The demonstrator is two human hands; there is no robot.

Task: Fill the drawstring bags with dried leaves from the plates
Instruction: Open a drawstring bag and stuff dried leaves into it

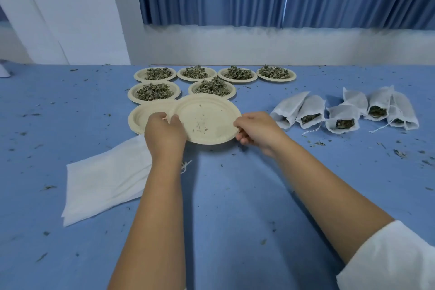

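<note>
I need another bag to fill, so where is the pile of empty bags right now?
Head view: the pile of empty bags lies flat on the table at near left, partly under the left hand, just nearer than the empty plates.

Both arms reach forward, a little apart. The left hand (164, 133) pinches one side of a plate (209, 122) with curled fingers. The right hand (257, 130) grips the other side, thumb on top.

Left forearm (155, 207) and right forearm (317, 183) bare. Plain white sleeve (390, 261), loose-fitting, covers the right arm above mid-forearm.
</note>
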